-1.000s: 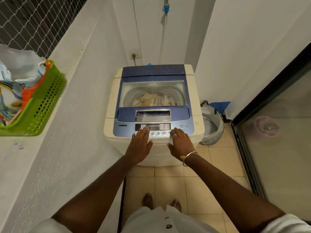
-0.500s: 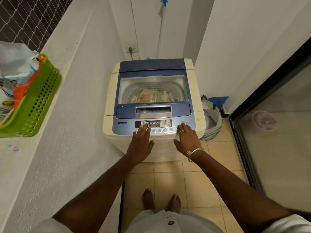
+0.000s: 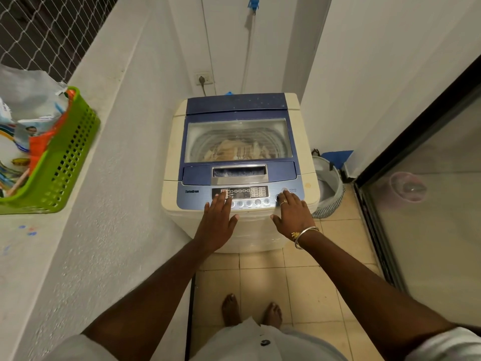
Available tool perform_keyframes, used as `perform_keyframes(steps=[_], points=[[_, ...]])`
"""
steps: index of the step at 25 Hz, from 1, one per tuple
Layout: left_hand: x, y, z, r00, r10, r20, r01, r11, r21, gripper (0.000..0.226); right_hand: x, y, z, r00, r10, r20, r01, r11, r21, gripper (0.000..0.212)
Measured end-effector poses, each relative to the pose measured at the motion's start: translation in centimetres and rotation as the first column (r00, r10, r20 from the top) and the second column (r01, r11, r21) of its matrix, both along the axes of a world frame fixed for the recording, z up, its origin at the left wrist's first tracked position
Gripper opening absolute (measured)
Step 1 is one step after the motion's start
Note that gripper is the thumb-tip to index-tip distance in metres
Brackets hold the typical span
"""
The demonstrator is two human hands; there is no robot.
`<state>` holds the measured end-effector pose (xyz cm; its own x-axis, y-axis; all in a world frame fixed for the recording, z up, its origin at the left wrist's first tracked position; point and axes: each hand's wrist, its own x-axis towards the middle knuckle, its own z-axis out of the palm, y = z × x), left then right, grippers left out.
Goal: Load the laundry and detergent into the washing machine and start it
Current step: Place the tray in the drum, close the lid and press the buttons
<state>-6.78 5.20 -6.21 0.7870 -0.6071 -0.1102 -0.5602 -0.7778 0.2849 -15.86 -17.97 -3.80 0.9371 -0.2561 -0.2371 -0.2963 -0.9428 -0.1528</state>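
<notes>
A cream and blue top-loading washing machine [image 3: 171,152] stands against the back wall with its lid [image 3: 238,140] closed. Beige laundry [image 3: 235,151] shows through the lid's clear window. My left hand [image 3: 218,217] lies flat on the front edge, fingertips on the left part of the control panel [image 3: 247,194]. My right hand [image 3: 292,213] rests on the panel's right end, fingers touching the buttons near the power label. Both hands hold nothing.
A green plastic basket [image 3: 65,168] holding detergent packets sits on the white ledge at left. A striped laundry basket [image 3: 329,188] stands on the tiled floor right of the machine. A glass sliding door [image 3: 429,204] lines the right side. My bare feet are below.
My right hand has slid rightward along the control panel to the buttons at its right end. My left hand has stayed at the panel's left part. The view has shifted slightly.
</notes>
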Motion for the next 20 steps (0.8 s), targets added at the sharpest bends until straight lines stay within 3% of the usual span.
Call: perform_keyframes(steps=[20], points=[[-3.6, 2.2, -0.1, 1.000, -0.001, -0.016, 0.002, 0.998, 0.055, 0.063, -4.3, 3.0, -1.0, 0.999, 0.042, -0.033, -0.042, 0.999, 0.026, 0.074]])
